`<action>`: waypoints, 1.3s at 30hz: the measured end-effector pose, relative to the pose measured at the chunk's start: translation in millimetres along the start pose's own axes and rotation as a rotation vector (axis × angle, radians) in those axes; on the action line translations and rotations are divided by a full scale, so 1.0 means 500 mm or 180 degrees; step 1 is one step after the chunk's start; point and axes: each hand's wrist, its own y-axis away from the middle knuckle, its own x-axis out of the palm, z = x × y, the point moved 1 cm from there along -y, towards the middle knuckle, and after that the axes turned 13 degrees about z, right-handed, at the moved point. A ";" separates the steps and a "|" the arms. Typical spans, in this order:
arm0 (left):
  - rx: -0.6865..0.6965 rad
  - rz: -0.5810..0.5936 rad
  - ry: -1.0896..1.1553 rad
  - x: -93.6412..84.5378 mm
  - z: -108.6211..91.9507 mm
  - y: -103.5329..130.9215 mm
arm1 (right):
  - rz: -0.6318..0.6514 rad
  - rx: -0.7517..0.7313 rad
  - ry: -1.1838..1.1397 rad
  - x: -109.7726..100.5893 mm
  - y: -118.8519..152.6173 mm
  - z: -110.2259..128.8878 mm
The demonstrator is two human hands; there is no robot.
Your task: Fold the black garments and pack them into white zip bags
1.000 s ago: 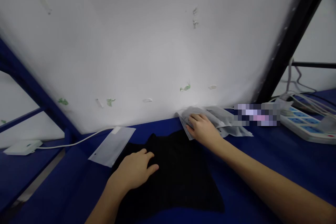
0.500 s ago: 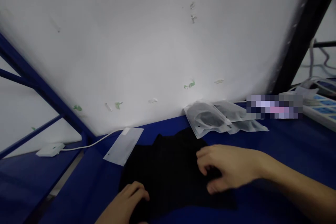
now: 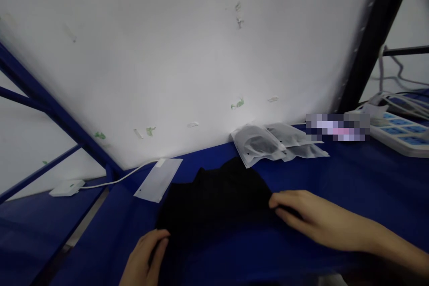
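Note:
A black cloth garment (image 3: 214, 192) lies on the blue tabletop, its exact kind unclear. At its left side, my left hand (image 3: 147, 254) pinches the edge between thumb and fingers. My right hand (image 3: 311, 219) grips the right edge the same way, with the forearm coming in from the lower right. Dark shadow and blur hide the garment's near edge. Just beyond its left corner rests a flat frosted plastic bag (image 3: 159, 181). Behind its right side, several frosted zip bags (image 3: 264, 143) with dark contents lie overlapping.
A white wall (image 3: 167, 53) rises behind the blue table (image 3: 351, 187). At the right stands a white power strip (image 3: 398, 132) with cables, beside a pixelated patch. To the left, a white adapter box (image 3: 67, 187) trails a cable near blue frame bars (image 3: 60, 118).
Both hands have gone from resting loosely over the garment to pinching its side edges. The garment's near edge has drawn away from me, baring more blue tabletop. The view has shifted slightly.

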 end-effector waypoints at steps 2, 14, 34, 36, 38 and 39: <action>-0.0100 0.0015 0.0162 -0.017 -0.033 -0.031 | -0.0098 0.0157 -0.0196 -0.016 -0.017 -0.012; -0.0645 0.0258 -0.0839 -0.024 -0.048 -0.128 | -0.0228 0.1198 0.1685 -0.031 -0.152 -0.053; 0.1184 0.0416 0.0166 0.005 -0.138 -0.365 | -0.0680 0.0072 0.2399 -0.064 -0.269 -0.066; 0.1302 0.0175 0.0376 -0.024 -0.149 -0.344 | -0.0837 -0.0050 0.2090 -0.087 -0.250 -0.057; 0.1458 0.0288 0.0498 -0.052 -0.162 -0.314 | -0.0746 -0.0271 0.1712 -0.105 -0.222 -0.050; 0.1522 0.0514 0.0494 -0.063 -0.169 -0.297 | -0.0581 -0.0383 0.1530 -0.112 -0.207 -0.047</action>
